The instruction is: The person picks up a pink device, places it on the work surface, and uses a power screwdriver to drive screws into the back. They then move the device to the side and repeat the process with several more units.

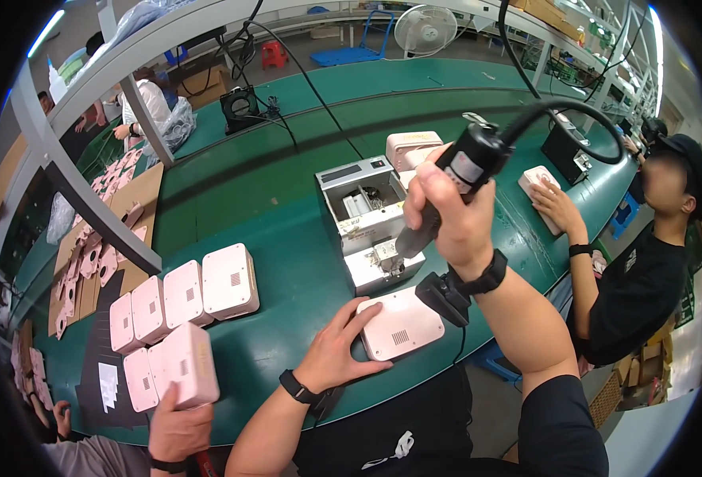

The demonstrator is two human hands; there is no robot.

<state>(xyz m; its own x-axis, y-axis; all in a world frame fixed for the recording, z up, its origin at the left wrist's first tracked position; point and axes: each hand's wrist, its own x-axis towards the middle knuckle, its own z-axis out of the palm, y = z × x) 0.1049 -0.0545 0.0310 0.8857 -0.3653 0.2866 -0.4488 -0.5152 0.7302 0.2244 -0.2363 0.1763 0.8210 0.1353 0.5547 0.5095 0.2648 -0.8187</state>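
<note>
My right hand [454,211] is wrapped round a black electric screwdriver [474,159], its cable rising from the top. The screwdriver's lower end is over the front of a screw feeder [337,215], a grey box with an open top; the bit tip is hard to make out. Nearer me, a pale pink plastic housing [406,326] with a small vent grille and corner holes lies on the green bench. My left hand [339,346] steadies this housing at its left end, fingers along the far edge and thumb along the near edge.
Several pink housings [228,282] stand in rows at left, where a co-worker's hand [180,433] holds one. Another co-worker's hand [556,207] rests on a housing at right. Behind the feeder sits one more pink housing [414,147]. Cardboard [148,207] bears pink parts.
</note>
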